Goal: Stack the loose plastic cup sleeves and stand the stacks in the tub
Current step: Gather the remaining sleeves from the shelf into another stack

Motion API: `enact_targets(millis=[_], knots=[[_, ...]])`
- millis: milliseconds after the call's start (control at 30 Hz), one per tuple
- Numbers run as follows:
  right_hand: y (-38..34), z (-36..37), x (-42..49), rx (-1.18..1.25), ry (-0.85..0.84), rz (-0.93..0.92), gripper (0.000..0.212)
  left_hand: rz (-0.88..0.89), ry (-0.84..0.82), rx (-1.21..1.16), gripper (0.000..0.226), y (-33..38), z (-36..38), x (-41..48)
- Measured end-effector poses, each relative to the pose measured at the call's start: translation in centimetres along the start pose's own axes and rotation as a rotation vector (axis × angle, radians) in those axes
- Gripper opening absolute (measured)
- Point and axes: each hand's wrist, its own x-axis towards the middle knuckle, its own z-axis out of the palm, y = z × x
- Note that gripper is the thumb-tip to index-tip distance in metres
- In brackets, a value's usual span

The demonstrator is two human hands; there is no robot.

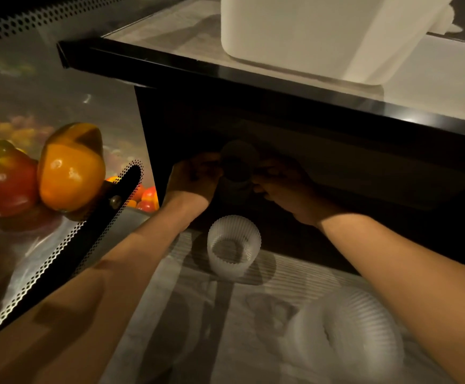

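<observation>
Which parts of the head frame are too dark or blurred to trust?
Head view: left hand, right hand and the held sleeve sit in deep shadow under the shelf, finger detail barely readable. Head view: standing sleeve is lit and sharp; loose sleeves at lower right are blurred. Head view: tub is brightest.

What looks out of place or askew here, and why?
The loose sleeves at lower right lie tipped on their sides in a jumble, while a single sleeve stands upright alone. The left hand and right hand hold a third sleeve in deep shadow. Nothing looks spilled or broken.
</observation>
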Motion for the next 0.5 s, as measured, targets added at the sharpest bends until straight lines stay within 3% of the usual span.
enact_targets(millis=[133, 300, 433, 500], knots=[[-0.6, -0.1, 0.2, -0.042, 0.0, 0.006, 0.014, 0.0, -0.027, 0.032, 0.023, 0.0, 0.1, 0.1], [-1.1, -0.1, 0.7, -0.045, -0.023, 0.091, 0.029, -0.026, -0.046, 0.063, 0.024, 0.4, 0.5, 0.0], [-0.9, -1.1, 1.3, 0.011, 0.007, 0.165, 0.014, -0.024, -0.099, 0.116, 0.026, 0.7, 0.4, 0.2], [-0.6, -1.3, 1.7, 0.021, 0.016, 0.194, 0.017, -0.051, -0.136, 0.178, 0.03, 0.5, 0.5, 0.4]])
